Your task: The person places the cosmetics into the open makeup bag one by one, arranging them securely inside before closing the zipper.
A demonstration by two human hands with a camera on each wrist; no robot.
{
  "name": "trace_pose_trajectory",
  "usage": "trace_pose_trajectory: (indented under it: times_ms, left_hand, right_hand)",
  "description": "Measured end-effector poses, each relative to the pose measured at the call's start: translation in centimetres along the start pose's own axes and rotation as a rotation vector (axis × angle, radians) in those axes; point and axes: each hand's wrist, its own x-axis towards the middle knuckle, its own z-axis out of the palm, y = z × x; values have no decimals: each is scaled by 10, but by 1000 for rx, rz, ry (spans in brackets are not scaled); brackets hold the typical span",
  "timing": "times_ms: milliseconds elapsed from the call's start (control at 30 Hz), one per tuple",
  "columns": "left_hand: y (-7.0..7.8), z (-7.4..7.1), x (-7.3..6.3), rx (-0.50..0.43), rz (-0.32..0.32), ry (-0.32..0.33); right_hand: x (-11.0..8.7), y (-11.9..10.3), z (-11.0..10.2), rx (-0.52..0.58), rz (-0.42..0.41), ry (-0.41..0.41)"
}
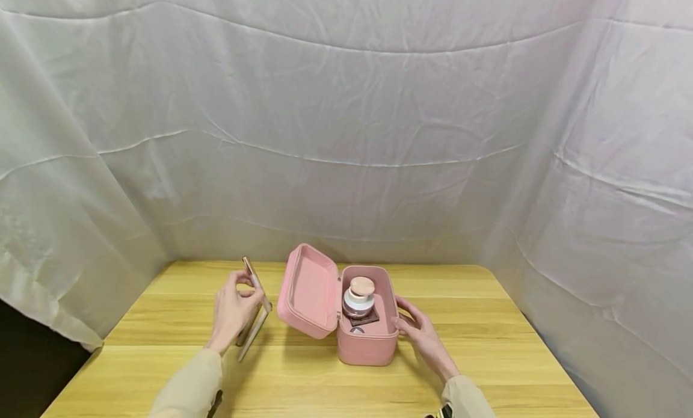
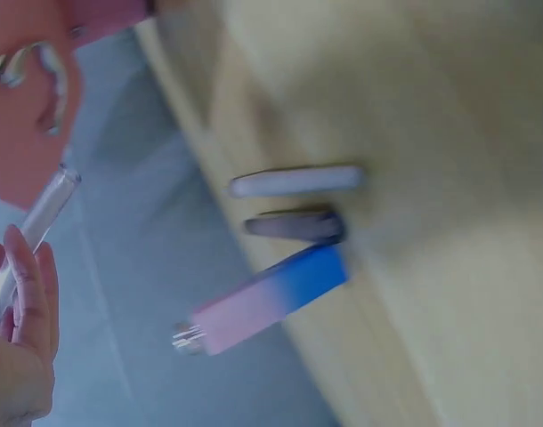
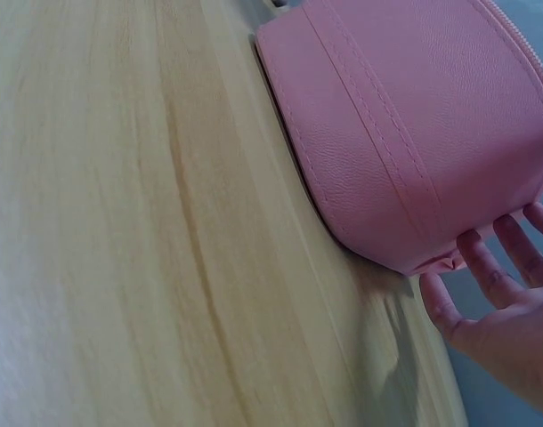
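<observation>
Left grip (image 1: 233, 310) pinches tube (image 2: 51, 205); right grip (image 1: 425, 335) touches pink case (image 1: 368, 349).

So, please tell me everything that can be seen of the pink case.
The pink case is boxy, round-cornered and leather-like, with stitched seams and a zip along its rim. It stands upright on the table, lid swung open to the left. The right hand touches its right side. A jar is inside.

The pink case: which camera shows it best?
The head view: the pink case shows nearly whole there, lid open, a jar inside. The right wrist view shows its outer side up close, cut off by the frame; the left wrist view catches only parts of it in a corner.
</observation>
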Motion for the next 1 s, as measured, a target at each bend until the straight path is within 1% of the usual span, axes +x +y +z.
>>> trace_pose_trajectory:
  times_ms: [67, 167, 300, 400, 567, 667, 767, 933, 1000]
  left_hand:
    - [9, -4, 3, -12, 23, 22]
    - [22, -10, 6, -38, 47, 37]
    - [38, -16, 11, -55, 66, 37]
    - [49, -20, 14, -65, 93, 32]
    - [67, -23, 17, -75, 166, 16]
    - [79, -21, 19, -76, 221, -7]
    - [92, -16, 20, -67, 277, -36]
    - [111, -2, 21, -35, 376, -71]
    - [118, 5, 20, -37, 407, -101]
  right_hand:
    - [0, 0, 0, 1, 2, -1]
    - [0, 0, 0, 1, 2, -4]
    - [0, -1, 0, 3, -1, -7]
    - [0, -1, 0, 3, 0, -7]
    - [0, -1, 0, 6, 6, -7]
    - [0, -2, 0, 10, 8, -5]
    - [0, -1, 0, 10, 13, -1]
    - [0, -1, 0, 3, 17, 1]
    - [0, -1, 0, 0, 15, 2]
